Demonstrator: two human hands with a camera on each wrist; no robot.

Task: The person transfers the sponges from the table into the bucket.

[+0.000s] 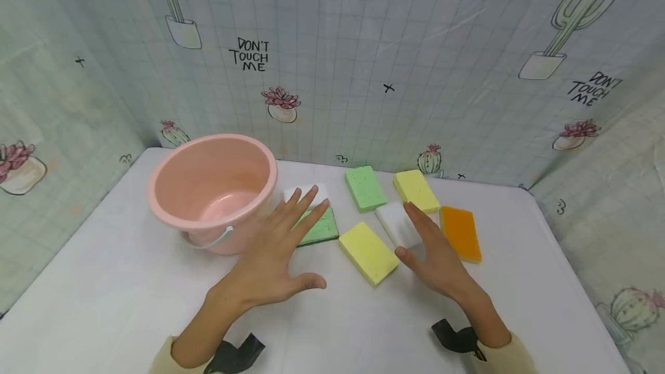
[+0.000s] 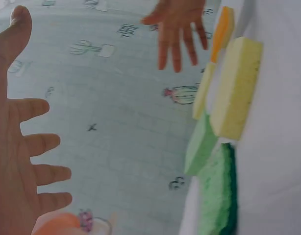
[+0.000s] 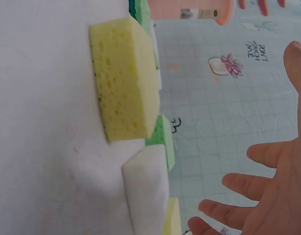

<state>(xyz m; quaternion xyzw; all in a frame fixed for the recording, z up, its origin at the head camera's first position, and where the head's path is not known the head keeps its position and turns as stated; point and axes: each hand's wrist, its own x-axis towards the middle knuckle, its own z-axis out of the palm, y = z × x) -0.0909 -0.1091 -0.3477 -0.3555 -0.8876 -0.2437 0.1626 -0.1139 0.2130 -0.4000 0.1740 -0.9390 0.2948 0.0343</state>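
My left hand (image 1: 272, 255) hovers with spread fingers beside the pink bucket (image 1: 212, 140), holding nothing. Beneath its fingertips lies a green sponge with a dark scouring layer (image 1: 322, 228), partly hidden, and a white block (image 1: 319, 192) shows behind it. My right hand (image 1: 439, 255), also spread and without anything in it, is above the table near a white sponge (image 1: 396, 225) and an orange sponge (image 1: 461, 233). Between the hands sits a yellow sponge (image 1: 368, 253), seen close up in the right wrist view. Farther back are a green sponge (image 1: 365, 188) and another yellow sponge (image 1: 416, 190).
A white-covered table (image 1: 358, 328) carries everything. Cloth printed with cacti (image 1: 353, 74) rises behind it and along both sides. The bucket's pale handle (image 1: 210, 242) hangs down its front, and dark straps (image 1: 236, 355) circle the wrists.
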